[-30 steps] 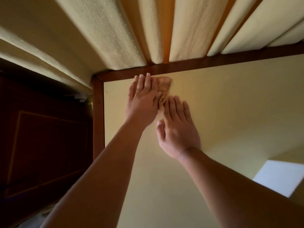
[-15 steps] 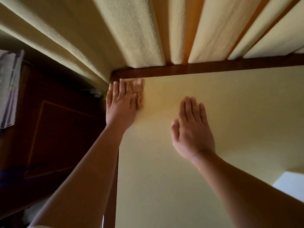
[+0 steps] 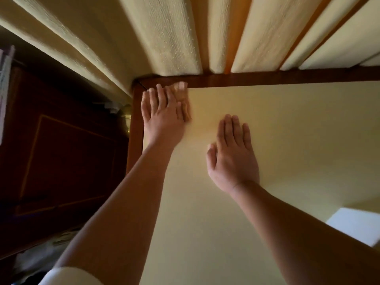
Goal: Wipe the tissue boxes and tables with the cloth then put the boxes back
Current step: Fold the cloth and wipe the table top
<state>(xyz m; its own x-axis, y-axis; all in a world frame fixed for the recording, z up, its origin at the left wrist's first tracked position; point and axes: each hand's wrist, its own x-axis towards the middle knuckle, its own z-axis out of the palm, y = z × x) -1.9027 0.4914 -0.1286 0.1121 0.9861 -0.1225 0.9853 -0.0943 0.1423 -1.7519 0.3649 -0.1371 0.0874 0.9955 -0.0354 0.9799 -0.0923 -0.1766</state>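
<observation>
The left hand lies flat, fingers straight, pressing a small folded tan cloth onto the pale cream table top with a dark reddish wooden rim. The cloth sits at the table's far left corner, in the upper middle of the frame, peeking out past the fingertips and thumb side. The right hand rests palm down near the centre, fingers straight and together, holding nothing and apart from the cloth. Pleated cream textured curtains hang along the top. A dark wood panelled cabinet fills the left.
</observation>
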